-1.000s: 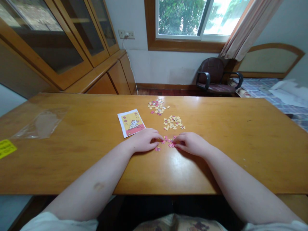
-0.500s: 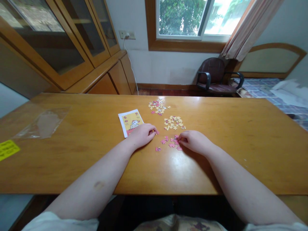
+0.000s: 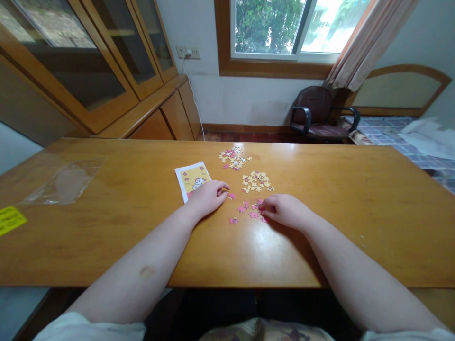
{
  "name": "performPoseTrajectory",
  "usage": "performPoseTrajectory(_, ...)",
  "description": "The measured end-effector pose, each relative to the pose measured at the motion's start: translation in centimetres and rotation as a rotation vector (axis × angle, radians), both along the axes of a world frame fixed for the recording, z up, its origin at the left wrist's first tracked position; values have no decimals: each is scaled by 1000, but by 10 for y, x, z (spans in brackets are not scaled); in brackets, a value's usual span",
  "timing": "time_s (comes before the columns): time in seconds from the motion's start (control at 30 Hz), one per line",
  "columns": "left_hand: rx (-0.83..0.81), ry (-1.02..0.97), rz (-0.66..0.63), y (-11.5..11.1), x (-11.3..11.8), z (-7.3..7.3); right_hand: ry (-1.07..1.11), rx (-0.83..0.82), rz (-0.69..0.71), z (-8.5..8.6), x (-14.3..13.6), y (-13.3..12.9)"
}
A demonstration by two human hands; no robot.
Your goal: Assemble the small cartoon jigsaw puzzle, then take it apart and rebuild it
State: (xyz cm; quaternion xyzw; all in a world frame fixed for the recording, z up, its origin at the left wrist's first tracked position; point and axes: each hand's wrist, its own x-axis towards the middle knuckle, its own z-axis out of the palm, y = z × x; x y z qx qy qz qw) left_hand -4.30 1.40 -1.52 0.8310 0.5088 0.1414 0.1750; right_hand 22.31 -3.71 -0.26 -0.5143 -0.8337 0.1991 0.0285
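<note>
My left hand (image 3: 209,196) rests beside the picture card (image 3: 194,177) and covers its lower right corner. Its fingers are loosely bent and apart, with nothing visible in them. Just past the fingertips a pink puzzle piece (image 3: 232,196) lies on the table. My right hand (image 3: 282,208) is over a loose group of pink puzzle pieces (image 3: 254,215), thumb and fingertips on a pink piece at the group's right side, which they partly hide. Left of that group, a pink piece with a dark print (image 3: 233,220) lies alone.
Yellow puzzle pieces (image 3: 258,181) form a pile beyond my right hand. Farther back lies a mixed pink and yellow pile (image 3: 232,157). A clear plastic bag (image 3: 67,182) and a yellow label (image 3: 11,220) are on the left of the wooden table (image 3: 355,189).
My left hand has drawn back slightly to the left, off the pink piece, which now shows fully. My right fingers have shifted slightly left over the pink pieces.
</note>
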Motion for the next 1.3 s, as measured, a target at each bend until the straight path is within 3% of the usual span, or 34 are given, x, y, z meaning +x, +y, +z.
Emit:
performPoseTrajectory(0.3, 50, 164, -154, -3, -2, 0, -63, 66, -110, 2, 2, 1)
performPoseTrajectory(0.47, 65, 188, -175, -3, -1, 3, 2, 98, -38, 7, -4, -5)
performPoseTrajectory(0.63, 55, 176, -214, -4, 1, 3, 118, 65, 123, 10, -14, -18)
performPoseTrajectory(0.83, 47, 127, -218, -3, 1, -1, 78, 67, 296, 7, -30, -31)
performPoseTrajectory(1.3, 58, 145, -230, -5, 1, -1, -1, 93, 315, 2, -43, -39)
